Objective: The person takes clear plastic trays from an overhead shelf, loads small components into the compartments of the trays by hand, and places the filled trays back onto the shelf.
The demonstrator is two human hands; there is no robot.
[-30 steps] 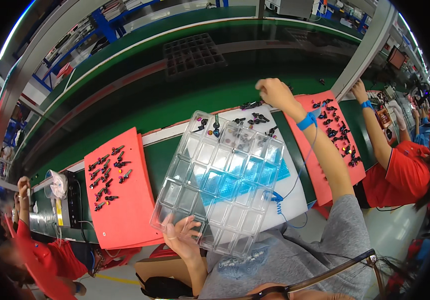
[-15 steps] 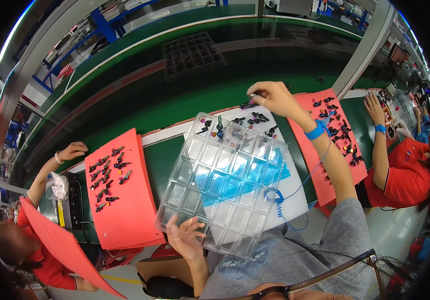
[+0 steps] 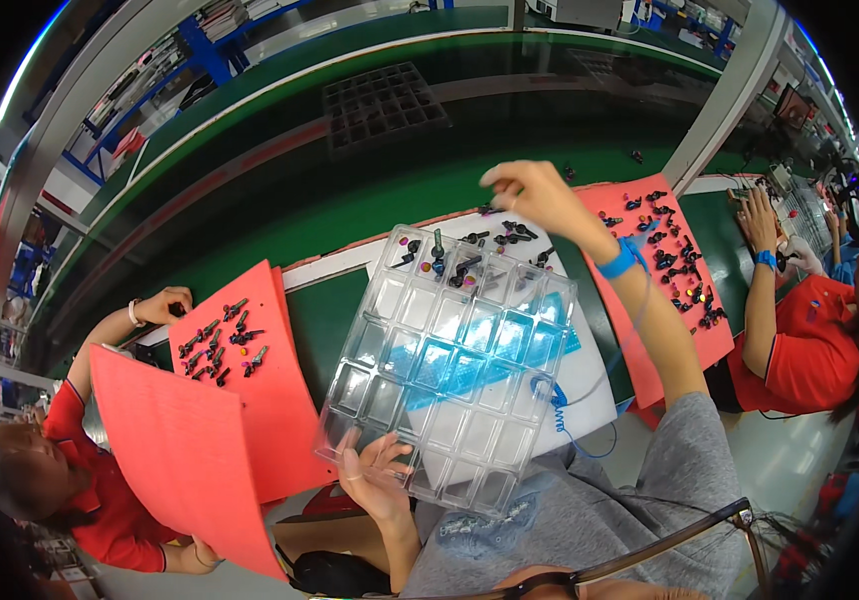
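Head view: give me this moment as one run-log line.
left hand holds clear tray by near edge | right hand near dark parts, grip unclear | tray over white mat

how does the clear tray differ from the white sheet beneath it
The clear tray is see-through, while the white sheet is opaque.
The tray is divided into rows of compartments; the sheet has a plain, undivided face.
The tray has the left hand at its near left corner, while neither hand is on the sheet.
Both are straight-sided and four-cornered, though the tray hides no small part of the sheet's outline.
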